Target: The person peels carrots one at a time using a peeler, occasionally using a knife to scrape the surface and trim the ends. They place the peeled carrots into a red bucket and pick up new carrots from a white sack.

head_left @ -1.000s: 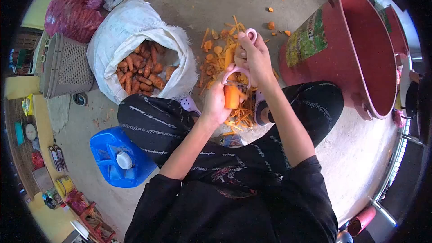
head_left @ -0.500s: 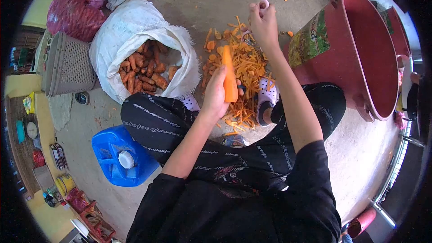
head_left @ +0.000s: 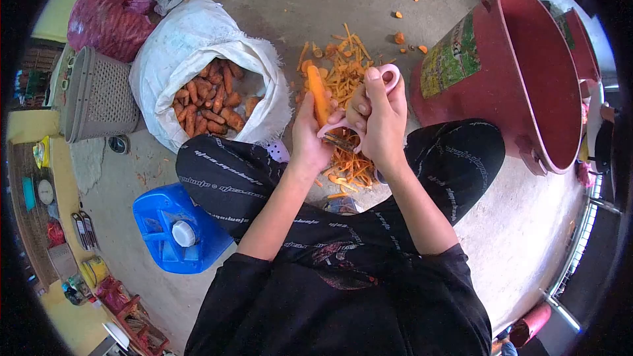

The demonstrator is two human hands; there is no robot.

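Note:
My left hand [head_left: 311, 137] is wrapped round a peeled, bright orange carrot [head_left: 319, 95], its narrow end pointing up and away from me. In my right hand [head_left: 381, 115] is a pink-handled peeler [head_left: 390, 74]; its forked head with the blade is low, beside my left fingers near the carrot's thick end. Below both hands a heap of carrot peelings [head_left: 349, 165] covers the floor between my feet. To the left, a white woven sack [head_left: 188, 46] lies with its mouth rolled back, showing many unpeeled carrots [head_left: 211, 102].
A large red tub [head_left: 488, 72] leans at the right. By my left knee stands a blue jerrycan [head_left: 178, 227] with a white cap. Grey perforated baskets [head_left: 105, 95] and red mesh sacks [head_left: 109, 20] are at the far left. Carrot bits [head_left: 399, 37] dot the concrete floor.
My right hand has come down and toward me with the peeler, up to the carrot. The left hand has shifted slightly left, tilting the carrot. Several carrot bits now show on the floor beyond.

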